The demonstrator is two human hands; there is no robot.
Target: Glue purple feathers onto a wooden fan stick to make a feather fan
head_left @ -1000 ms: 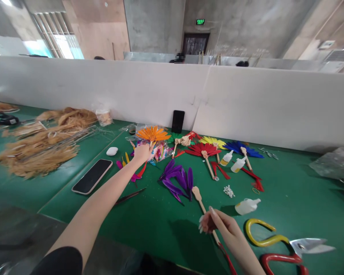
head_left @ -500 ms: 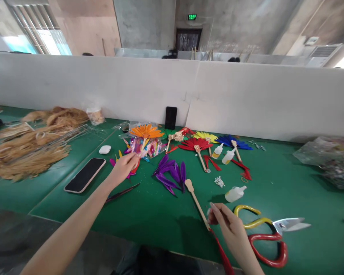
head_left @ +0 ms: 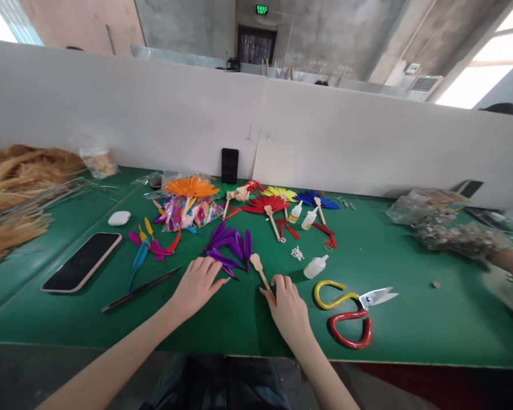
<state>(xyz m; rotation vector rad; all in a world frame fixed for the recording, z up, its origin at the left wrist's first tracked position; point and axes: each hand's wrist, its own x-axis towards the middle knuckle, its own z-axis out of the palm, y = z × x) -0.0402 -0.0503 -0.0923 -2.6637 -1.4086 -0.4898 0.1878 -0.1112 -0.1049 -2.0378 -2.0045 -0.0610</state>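
Purple feathers (head_left: 236,247) lie on the green table (head_left: 222,324), at about 1 o'clock from the left hand (head_left: 196,282). Left fingertips over the nearest feathers, thumb set wide of the fingers; undersides hidden, so cannot tell whether one is pinched. Wooden stick (head_left: 263,276): broad head points to 11 o'clock from the right hand (head_left: 289,304), just beside the feathers. Right thumb and fingers close round its shaft; grip force not readable. From that hand: white bits (head_left: 297,253) at 12, near bottle (head_left: 315,267) at 1, scissors (head_left: 363,301) at 3, none touching it.

Handling, my judgement: grip the stick low, leaving the head bare and steady. Lift feathers singly by the quill; pressing the vane would likely crease it.
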